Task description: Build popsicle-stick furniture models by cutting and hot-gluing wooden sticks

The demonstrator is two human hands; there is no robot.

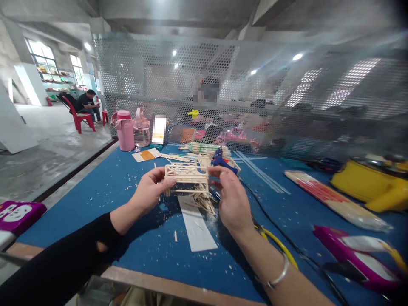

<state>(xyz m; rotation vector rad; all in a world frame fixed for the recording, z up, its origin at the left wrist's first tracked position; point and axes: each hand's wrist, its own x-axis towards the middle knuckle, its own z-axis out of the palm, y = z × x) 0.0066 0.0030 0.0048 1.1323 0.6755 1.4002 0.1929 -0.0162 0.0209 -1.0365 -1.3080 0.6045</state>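
Observation:
A small model frame built of pale wooden sticks (188,179) is held up above the table at the centre. My left hand (149,191) grips its left end, thumb in front and fingers behind. At the opposite end, my right hand (232,193) has curled fingertips on the upper right corner; its thumb is hidden. Behind the frame lies a blue glue gun (223,161), partly covered by my right hand. Broken stick pieces (206,204) are heaped below the frame, beside a white paper strip (198,231).
Bundled sticks (207,148) and clear strips (261,172) lie toward the back. A pink flask (125,131) stands back left. On the right are a packet of sticks (334,197), a yellow container (366,182), a purple power strip (353,255) and a black cable (280,236). A perforated screen (153,76) borders the table.

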